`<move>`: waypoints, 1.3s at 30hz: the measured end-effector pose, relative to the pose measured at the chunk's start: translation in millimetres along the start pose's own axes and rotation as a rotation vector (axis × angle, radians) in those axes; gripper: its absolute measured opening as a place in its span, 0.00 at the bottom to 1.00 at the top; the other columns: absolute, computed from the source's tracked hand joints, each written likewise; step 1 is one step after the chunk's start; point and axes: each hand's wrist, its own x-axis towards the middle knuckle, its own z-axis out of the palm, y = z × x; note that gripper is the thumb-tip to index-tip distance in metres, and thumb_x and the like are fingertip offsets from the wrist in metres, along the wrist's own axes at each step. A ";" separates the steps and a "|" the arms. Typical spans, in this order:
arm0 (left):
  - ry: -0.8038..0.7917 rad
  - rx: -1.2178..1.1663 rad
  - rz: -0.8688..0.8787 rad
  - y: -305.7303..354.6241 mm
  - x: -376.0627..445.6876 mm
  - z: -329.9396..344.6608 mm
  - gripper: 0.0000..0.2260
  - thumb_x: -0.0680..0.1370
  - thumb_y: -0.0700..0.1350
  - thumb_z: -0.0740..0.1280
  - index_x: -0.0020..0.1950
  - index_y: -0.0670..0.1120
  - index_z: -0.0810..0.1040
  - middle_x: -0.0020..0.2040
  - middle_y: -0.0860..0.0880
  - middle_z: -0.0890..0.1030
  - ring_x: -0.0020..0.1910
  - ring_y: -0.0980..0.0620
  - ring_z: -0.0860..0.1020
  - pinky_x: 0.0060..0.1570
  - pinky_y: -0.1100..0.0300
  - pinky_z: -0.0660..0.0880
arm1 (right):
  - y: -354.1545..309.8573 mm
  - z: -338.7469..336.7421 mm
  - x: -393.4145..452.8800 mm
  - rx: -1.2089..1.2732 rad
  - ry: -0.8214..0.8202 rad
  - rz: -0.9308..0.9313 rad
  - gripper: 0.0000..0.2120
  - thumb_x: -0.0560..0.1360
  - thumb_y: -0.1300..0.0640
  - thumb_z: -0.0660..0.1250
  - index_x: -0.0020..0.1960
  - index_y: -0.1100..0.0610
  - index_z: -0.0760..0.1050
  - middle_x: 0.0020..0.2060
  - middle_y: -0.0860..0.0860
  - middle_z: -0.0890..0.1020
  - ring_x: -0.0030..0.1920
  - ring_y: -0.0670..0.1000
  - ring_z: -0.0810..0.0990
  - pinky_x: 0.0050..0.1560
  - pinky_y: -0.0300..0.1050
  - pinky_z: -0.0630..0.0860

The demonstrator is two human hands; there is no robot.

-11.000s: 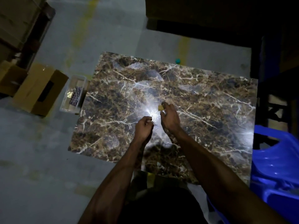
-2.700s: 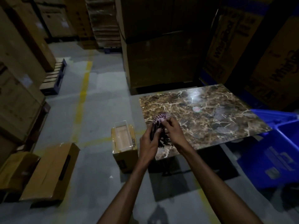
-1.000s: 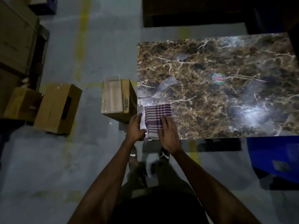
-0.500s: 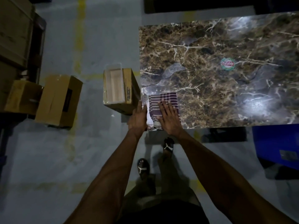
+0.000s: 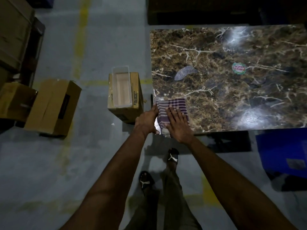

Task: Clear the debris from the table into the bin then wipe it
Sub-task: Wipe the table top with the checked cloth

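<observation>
Right hand (image 5: 178, 125) pressing flat, fingers straight, on striped cloth (image 5: 172, 107); left hand (image 5: 147, 120) fingers touching its edge at worktop (image 5: 232, 97) corner. Risk: cloth prob. sliding off near edge.

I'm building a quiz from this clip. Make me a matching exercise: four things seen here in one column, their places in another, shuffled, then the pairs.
Things:
1. striped cloth
2. round sticker
3. clear tray
4. blue crate

Places:
A. on top of a cardboard box
B. on the floor, right of the person
C. under the right hand, at the table corner
D. mid-table, apart from both hands

Pairs: 1-C, 2-D, 3-A, 4-B
</observation>
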 end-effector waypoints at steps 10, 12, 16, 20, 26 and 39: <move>0.093 0.008 -0.128 14.0 15.3 11.9 0.47 0.73 0.41 0.76 0.84 0.48 0.50 0.85 0.48 0.52 0.82 0.36 0.51 0.75 0.30 0.59 | -33.5 16.9 9.9 -0.023 0.037 0.089 0.35 0.84 0.36 0.40 0.85 0.54 0.43 0.84 0.54 0.45 0.84 0.59 0.42 0.80 0.60 0.43; 0.097 -0.003 -0.109 10.6 18.8 14.1 0.43 0.76 0.48 0.74 0.84 0.52 0.53 0.85 0.50 0.50 0.83 0.36 0.47 0.75 0.29 0.55 | -23.3 14.4 -2.8 -0.010 0.022 0.012 0.34 0.85 0.36 0.43 0.85 0.51 0.42 0.84 0.50 0.43 0.84 0.56 0.40 0.80 0.56 0.41; 0.106 0.033 -0.109 9.1 22.4 16.4 0.44 0.77 0.53 0.74 0.84 0.50 0.49 0.85 0.51 0.47 0.83 0.37 0.44 0.75 0.28 0.51 | -9.6 3.5 -1.5 -0.015 0.026 0.088 0.36 0.84 0.35 0.47 0.85 0.49 0.42 0.84 0.48 0.42 0.83 0.52 0.38 0.80 0.53 0.40; 0.086 0.159 -0.102 8.6 18.4 14.1 0.48 0.74 0.44 0.76 0.85 0.48 0.49 0.85 0.49 0.45 0.83 0.36 0.40 0.78 0.31 0.51 | -36.8 4.3 16.1 -0.058 0.045 0.091 0.35 0.84 0.37 0.44 0.85 0.53 0.45 0.84 0.51 0.46 0.84 0.58 0.42 0.81 0.57 0.44; 0.067 0.219 -0.065 9.9 22.2 10.6 0.51 0.71 0.53 0.79 0.84 0.45 0.52 0.85 0.45 0.50 0.84 0.43 0.44 0.78 0.33 0.47 | -3.9 2.2 -11.5 -0.061 -0.009 -0.016 0.34 0.84 0.35 0.44 0.85 0.48 0.42 0.84 0.46 0.45 0.84 0.54 0.39 0.81 0.59 0.49; -0.011 0.198 -0.080 8.8 13.9 3.7 0.59 0.67 0.53 0.83 0.85 0.45 0.45 0.85 0.48 0.47 0.84 0.43 0.50 0.77 0.32 0.53 | -8.3 2.8 -17.1 -0.057 0.062 0.106 0.34 0.84 0.37 0.45 0.85 0.50 0.44 0.84 0.48 0.47 0.84 0.55 0.43 0.80 0.59 0.50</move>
